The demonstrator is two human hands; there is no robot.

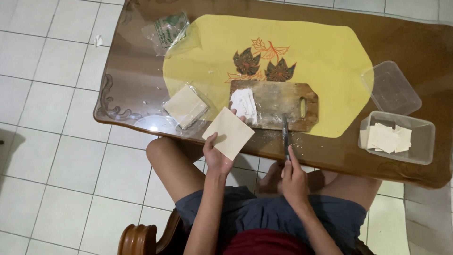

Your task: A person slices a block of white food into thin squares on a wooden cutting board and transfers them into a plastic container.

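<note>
Left hand (216,158): gripping a square pastry sheet (229,132), holding it up just left of the cutting board (278,105).
Right hand (293,177): closed around a knife (285,137), blade tip resting on the board's near edge.
Cutting board: lying on the tabletop (415,52), carrying white flour (244,105) at its left end.
Wrapper stack (185,106): sitting in plastic, left of the board.
Clear tub (422,141): standing right of the board, holding cut squares (388,138).
Lid (391,87): lying right of the board, beyond the tub.

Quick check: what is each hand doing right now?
Left hand: closed on a square dough sheet, held above the table edge.
Right hand: closed on a knife, blade pointing to the cutting board.
</note>
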